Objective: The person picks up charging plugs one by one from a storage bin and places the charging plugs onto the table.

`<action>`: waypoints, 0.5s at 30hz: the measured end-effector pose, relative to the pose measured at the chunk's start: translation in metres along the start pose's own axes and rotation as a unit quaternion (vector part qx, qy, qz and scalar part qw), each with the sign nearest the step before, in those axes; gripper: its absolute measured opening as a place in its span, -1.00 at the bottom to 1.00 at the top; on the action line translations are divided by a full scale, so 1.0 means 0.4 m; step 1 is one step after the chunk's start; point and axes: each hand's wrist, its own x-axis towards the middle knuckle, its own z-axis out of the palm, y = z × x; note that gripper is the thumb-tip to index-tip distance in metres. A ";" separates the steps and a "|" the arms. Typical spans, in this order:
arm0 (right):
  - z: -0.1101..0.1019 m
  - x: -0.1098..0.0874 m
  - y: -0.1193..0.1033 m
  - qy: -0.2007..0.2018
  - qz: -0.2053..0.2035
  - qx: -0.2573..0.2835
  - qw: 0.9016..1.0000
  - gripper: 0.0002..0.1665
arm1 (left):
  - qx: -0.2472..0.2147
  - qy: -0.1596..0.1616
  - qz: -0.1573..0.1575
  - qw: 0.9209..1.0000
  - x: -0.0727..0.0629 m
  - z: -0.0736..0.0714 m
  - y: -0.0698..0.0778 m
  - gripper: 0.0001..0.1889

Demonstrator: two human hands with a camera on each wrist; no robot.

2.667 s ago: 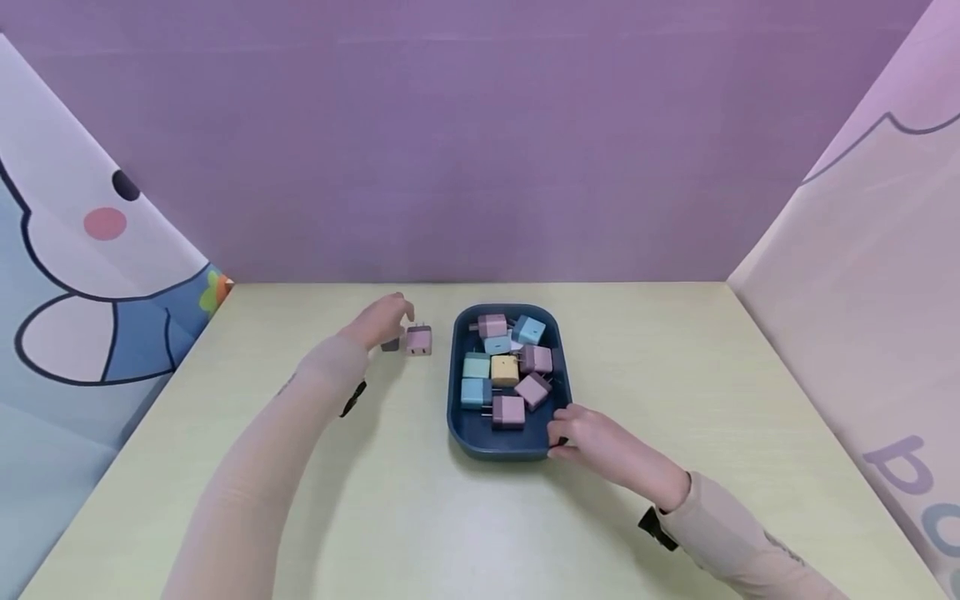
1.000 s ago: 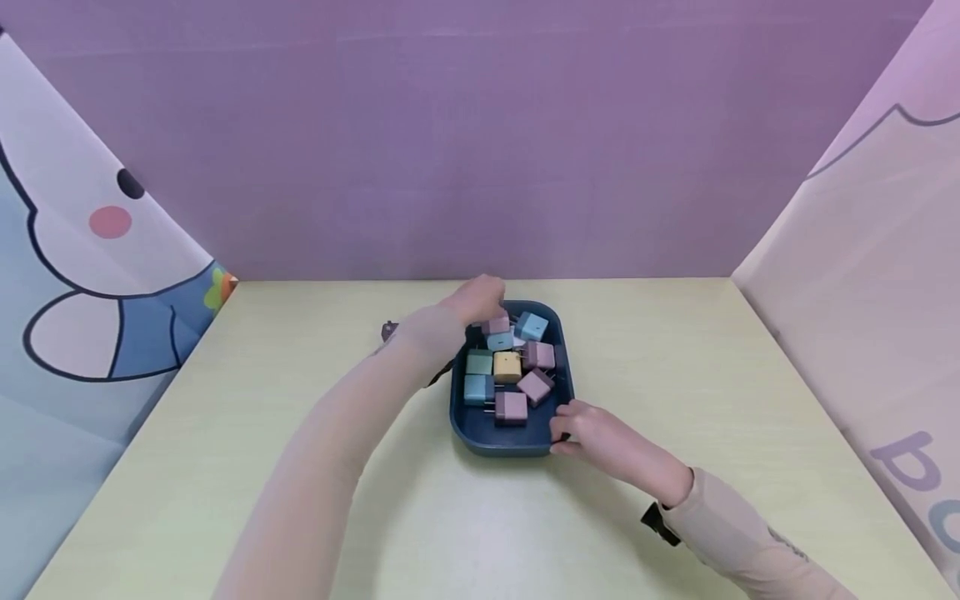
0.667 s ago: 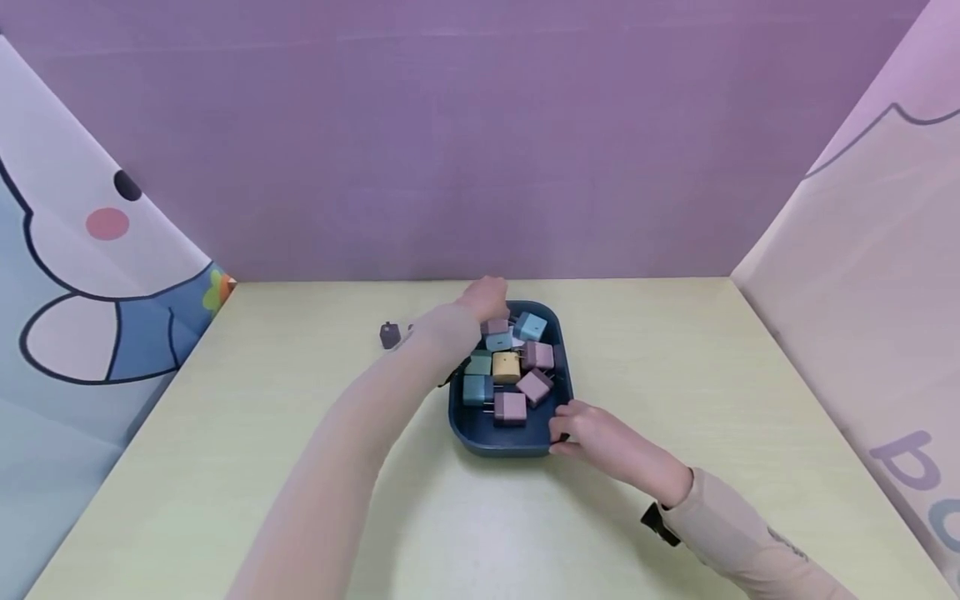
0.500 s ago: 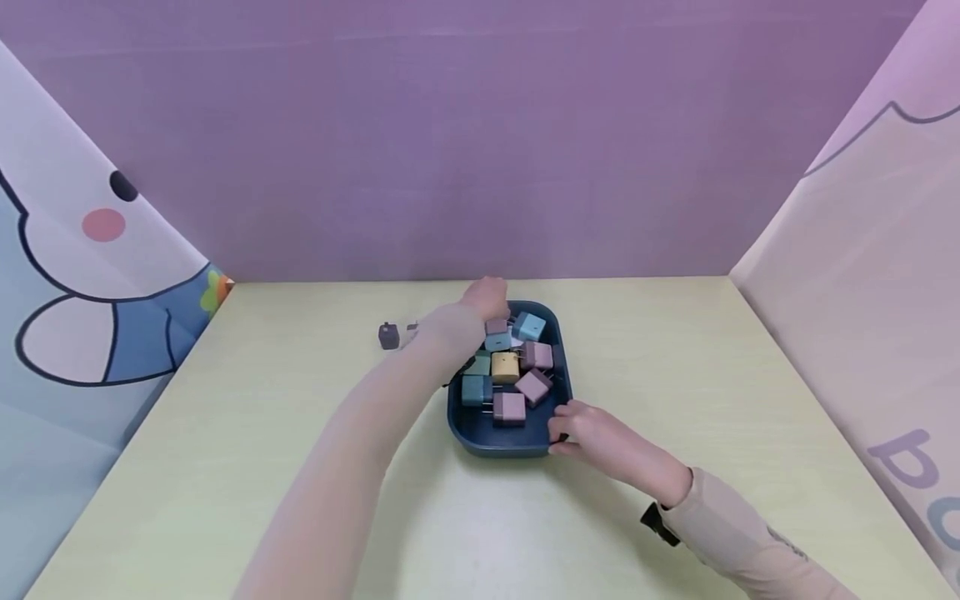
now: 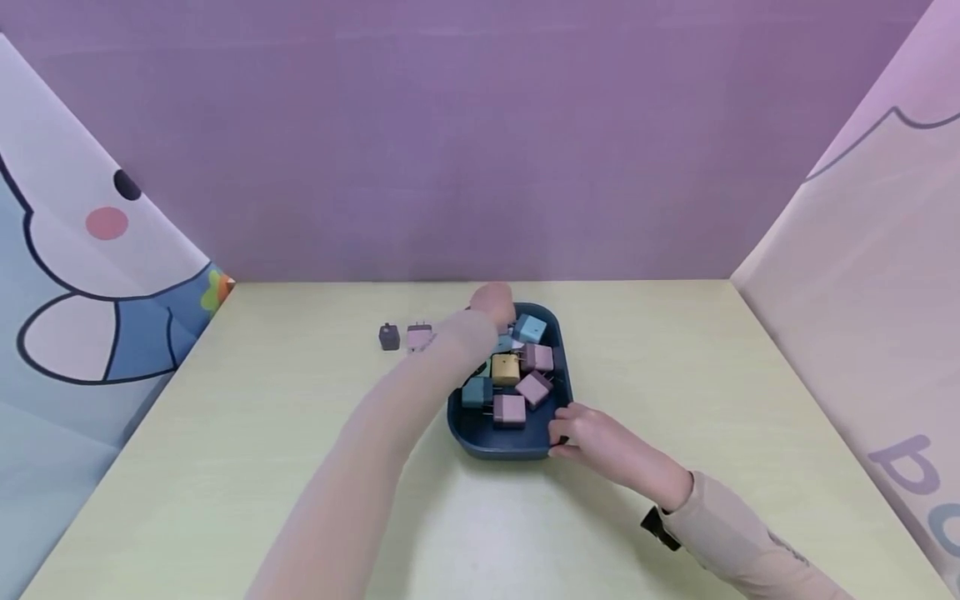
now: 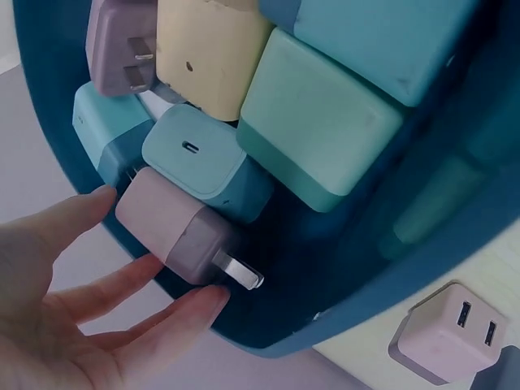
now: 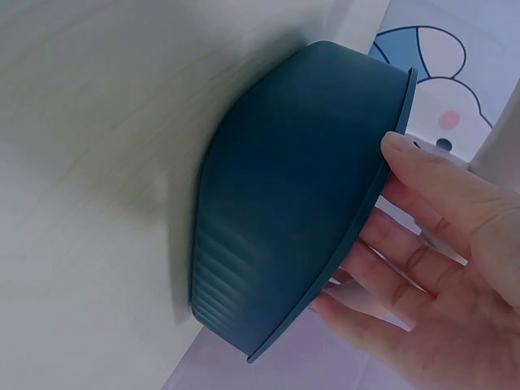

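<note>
A dark blue plastic tray holds several plug chargers in pink, blue, green and yellow. My left hand is over its far left end. In the left wrist view that hand's thumb and loosely spread fingers lie around a pink-and-purple charger with metal prongs, beside a light blue charger. Whether the fingertips press on it I cannot tell. At the near right corner my right hand grips the tray's rim, thumb on the outer side and fingers over the edge in the right wrist view.
Left of the tray, a dark charger and a pink charger stand on the pale table. A purple backdrop rises behind, with printed panels at both sides.
My left hand has moved right, from beside the two chargers on the table to the tray's far left end, shifting slightly right in the last half second. The right hand keeps its place.
</note>
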 end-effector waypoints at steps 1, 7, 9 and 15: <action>0.000 0.000 0.000 0.000 -0.001 0.000 1.000 -0.92 | 0.001 0.002 0.000 1.000 -0.002 0.000 0.002 -0.85; 0.001 0.002 0.001 0.004 -0.005 -0.001 1.000 -0.92 | 0.018 0.006 -0.001 1.000 -0.007 0.003 0.009 -0.79; 0.001 0.002 0.002 0.005 -0.005 -0.001 1.000 -0.92 | 0.017 0.004 -0.002 1.000 -0.006 0.003 0.010 -0.78; 0.000 0.000 0.001 0.008 -0.005 -0.003 1.000 -0.91 | -0.002 -0.005 -0.008 1.000 -0.011 -0.004 0.013 -0.79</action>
